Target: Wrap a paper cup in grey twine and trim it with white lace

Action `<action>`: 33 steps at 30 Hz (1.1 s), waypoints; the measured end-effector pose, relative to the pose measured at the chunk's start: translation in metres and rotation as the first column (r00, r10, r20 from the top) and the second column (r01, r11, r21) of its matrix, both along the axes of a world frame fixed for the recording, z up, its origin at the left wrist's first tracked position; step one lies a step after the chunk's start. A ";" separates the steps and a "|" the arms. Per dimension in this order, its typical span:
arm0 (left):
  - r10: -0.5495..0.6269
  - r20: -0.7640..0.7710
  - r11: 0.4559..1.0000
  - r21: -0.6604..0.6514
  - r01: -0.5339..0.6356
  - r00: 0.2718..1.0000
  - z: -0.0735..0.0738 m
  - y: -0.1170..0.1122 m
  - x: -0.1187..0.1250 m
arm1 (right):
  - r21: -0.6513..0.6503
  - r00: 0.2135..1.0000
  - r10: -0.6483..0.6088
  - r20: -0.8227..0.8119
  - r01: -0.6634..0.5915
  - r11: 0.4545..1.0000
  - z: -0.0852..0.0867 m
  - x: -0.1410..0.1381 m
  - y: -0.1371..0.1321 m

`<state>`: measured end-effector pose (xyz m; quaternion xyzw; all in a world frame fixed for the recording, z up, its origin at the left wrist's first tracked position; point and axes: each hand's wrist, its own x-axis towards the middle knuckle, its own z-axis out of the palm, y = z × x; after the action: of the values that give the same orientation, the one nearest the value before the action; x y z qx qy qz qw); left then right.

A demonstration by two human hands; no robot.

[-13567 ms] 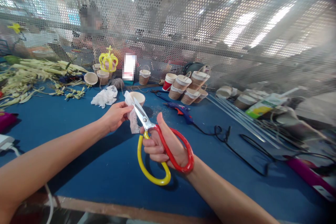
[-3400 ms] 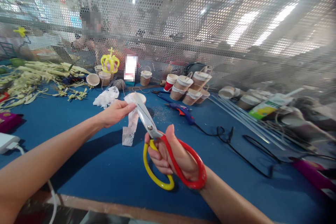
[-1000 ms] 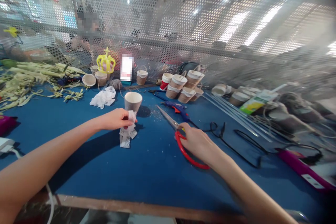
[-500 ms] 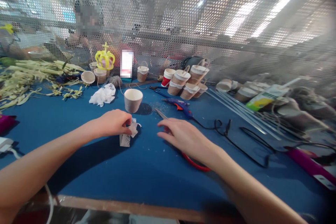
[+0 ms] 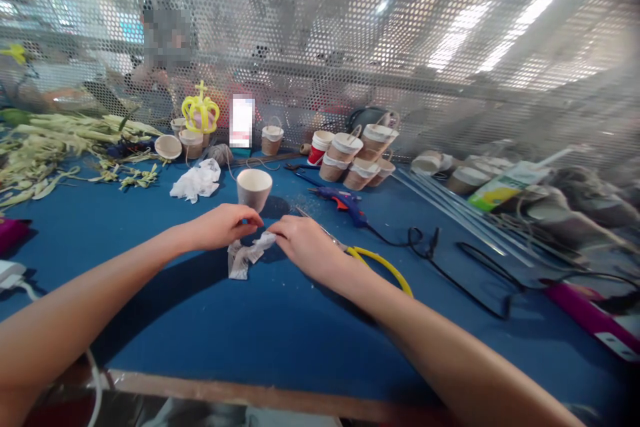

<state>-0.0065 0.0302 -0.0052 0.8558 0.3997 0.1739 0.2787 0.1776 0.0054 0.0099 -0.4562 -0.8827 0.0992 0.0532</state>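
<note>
A crumpled strip of white lace (image 5: 243, 256) lies on the blue table (image 5: 260, 333) between my hands. My left hand (image 5: 225, 225) pinches its left end and my right hand (image 5: 305, 245) pinches its right end. Just behind them stands an upright paper cup (image 5: 254, 188). The scissors (image 5: 373, 259) lie flat on the table behind my right wrist, their yellow handle loop showing and the rest partly hidden by the hand.
A blue glue gun (image 5: 340, 200) with a black cord (image 5: 450, 267) lies right of the cup. Stacked paper cups (image 5: 355, 157), a yellow crown (image 5: 200, 113), crumpled white material (image 5: 196, 181) and straw strips (image 5: 60, 147) line the back. A perforated metal screen (image 5: 380, 47) stands behind, a person beyond it.
My right hand set the scissors down on the table, then moved left to the lace and pinched it. My left hand lowered the lace to the table.
</note>
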 end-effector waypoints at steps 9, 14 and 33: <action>-0.078 0.147 0.983 -0.151 0.101 0.986 -0.007 -0.007 0.012 | -0.005 0.951 -0.051 -0.306 0.052 0.999 0.006 0.011 -0.011; 0.087 0.214 0.960 -0.281 -0.024 0.973 0.011 0.004 -0.008 | -0.084 0.875 -0.210 -0.435 0.193 0.978 0.014 0.028 -0.016; 0.677 0.672 0.680 -0.413 -0.606 0.301 0.007 0.060 -0.059 | -0.343 0.517 -0.360 -0.777 0.134 0.930 0.004 0.041 -0.021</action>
<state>-0.0659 0.0906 0.0021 0.4430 0.5480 0.6088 0.3644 0.2182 -0.0158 0.0137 -0.4797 -0.6590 0.3988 0.4202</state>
